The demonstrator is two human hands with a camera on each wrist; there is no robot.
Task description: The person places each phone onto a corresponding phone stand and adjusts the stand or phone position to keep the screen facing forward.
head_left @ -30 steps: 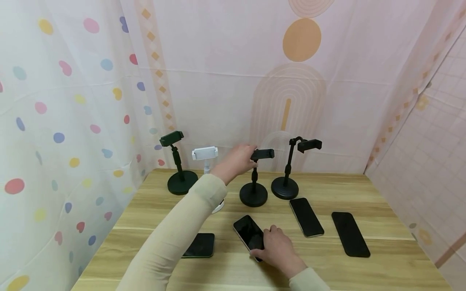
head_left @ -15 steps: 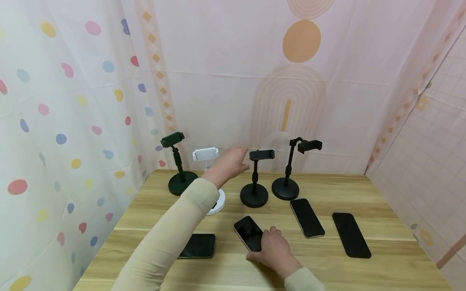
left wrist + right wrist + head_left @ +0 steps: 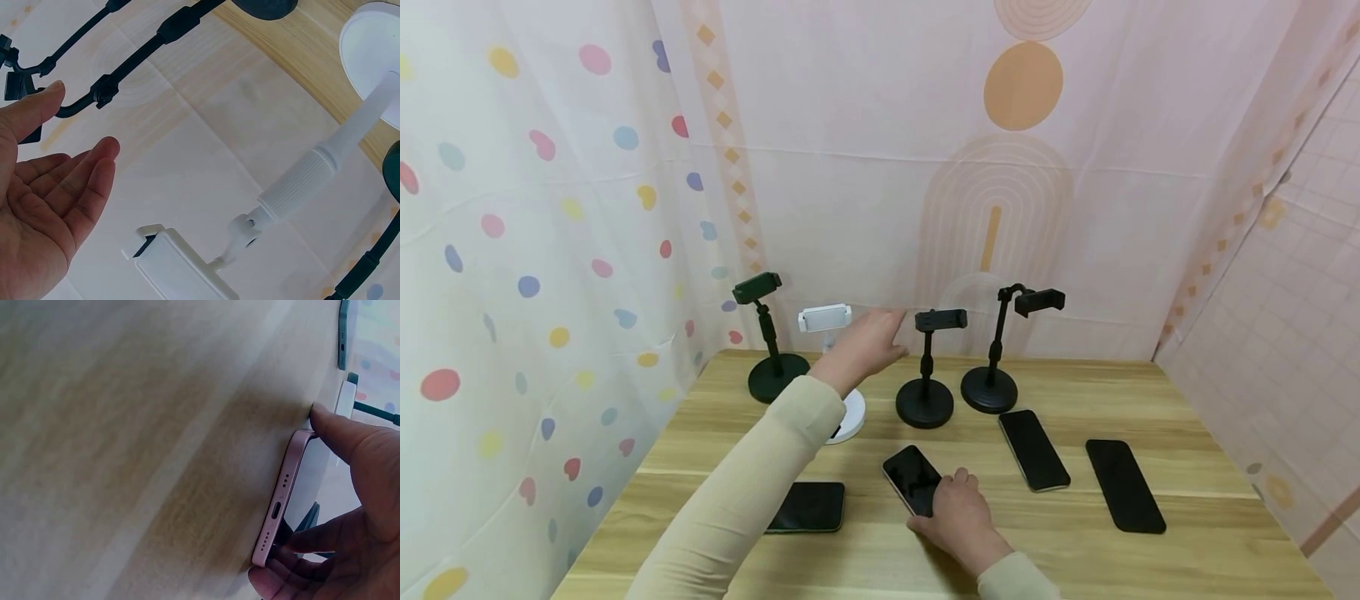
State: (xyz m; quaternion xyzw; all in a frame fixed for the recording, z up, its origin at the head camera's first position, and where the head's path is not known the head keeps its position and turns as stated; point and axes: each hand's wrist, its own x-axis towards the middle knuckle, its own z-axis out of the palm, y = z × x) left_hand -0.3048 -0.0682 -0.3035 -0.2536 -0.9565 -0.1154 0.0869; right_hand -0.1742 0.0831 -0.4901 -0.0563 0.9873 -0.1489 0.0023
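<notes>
My left hand (image 3: 867,343) is raised between the white phone stand (image 3: 824,318) and a black phone stand (image 3: 927,367). It holds nothing; in the left wrist view its thumb and fingers stand apart, with the white stand's clamp (image 3: 181,269) below them. My right hand (image 3: 961,515) grips a dark-screened smartphone (image 3: 913,477) by its sides, thumb on one edge and fingers on the other. The phone lies on the table, and its pink bottom edge (image 3: 276,509) with a charging port shows in the right wrist view.
A dark green phone stand (image 3: 775,375) stands at the back left, another black stand (image 3: 990,388) at the back right. Two more phones, a nearer one (image 3: 1033,450) and a farther one (image 3: 1125,485), lie on the right; another phone (image 3: 812,507) lies beside my left sleeve. Curtains surround the wooden table (image 3: 865,567).
My left hand has let go of the middle black stand's clamp and drawn back left. My right hand has shifted slightly left and stays on the smartphone.
</notes>
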